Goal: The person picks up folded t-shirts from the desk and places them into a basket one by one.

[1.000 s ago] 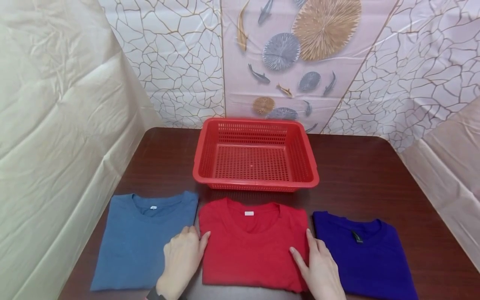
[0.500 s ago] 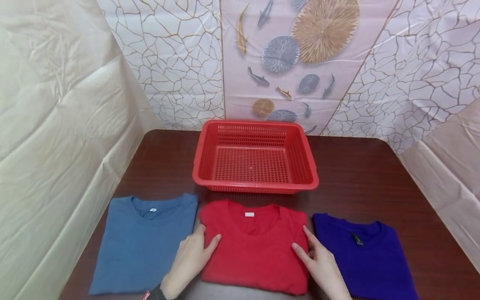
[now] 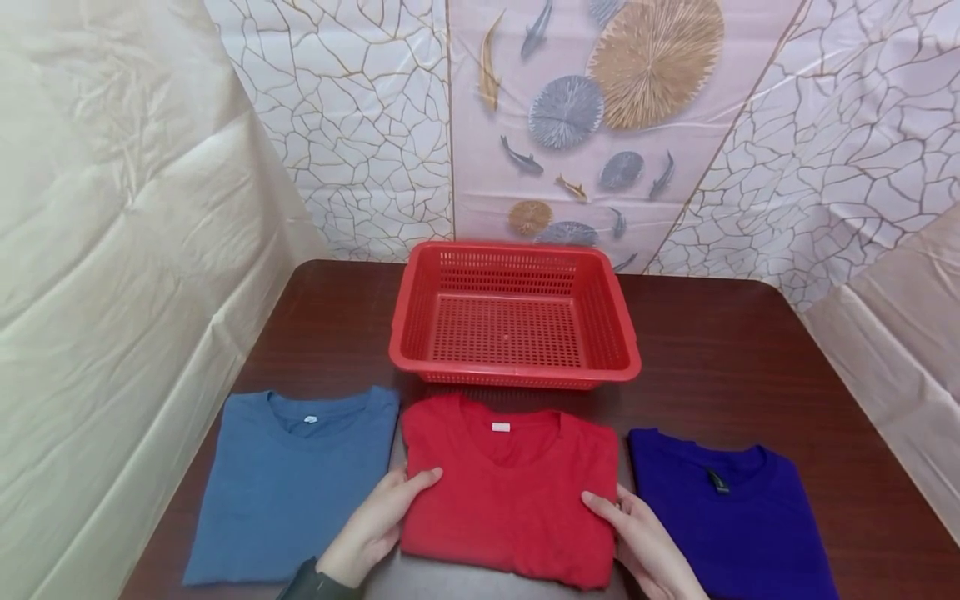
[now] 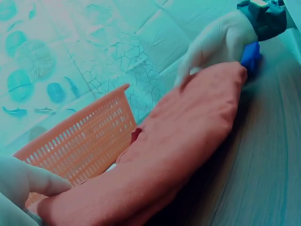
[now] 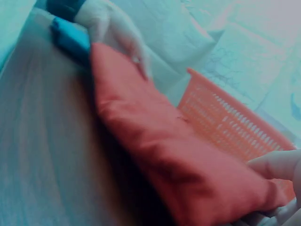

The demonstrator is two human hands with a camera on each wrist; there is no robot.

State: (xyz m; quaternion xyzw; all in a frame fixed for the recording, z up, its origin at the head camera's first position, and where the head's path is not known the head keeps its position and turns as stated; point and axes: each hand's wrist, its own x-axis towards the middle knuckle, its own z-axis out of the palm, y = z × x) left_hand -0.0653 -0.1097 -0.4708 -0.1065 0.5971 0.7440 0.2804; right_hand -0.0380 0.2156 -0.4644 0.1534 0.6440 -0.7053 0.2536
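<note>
In the head view, the red shirt [image 3: 510, 508] is hiding most of the fingers of the left hand [image 3: 375, 518] and the right hand [image 3: 647, 537]. The bottom edge is cutting off the dark left cuff [image 3: 318, 583], the dark-blue shirt [image 3: 731, 517] and the near side of the counter [image 3: 712, 350]. Any print on the white label [image 3: 501, 427] is showing too small to read. In the left wrist view, the left edge is cropping the left hand, and the red shirt is covering part of the basket [image 3: 516, 372]. In the right wrist view, blur is softening the red shirt's folds.
</note>
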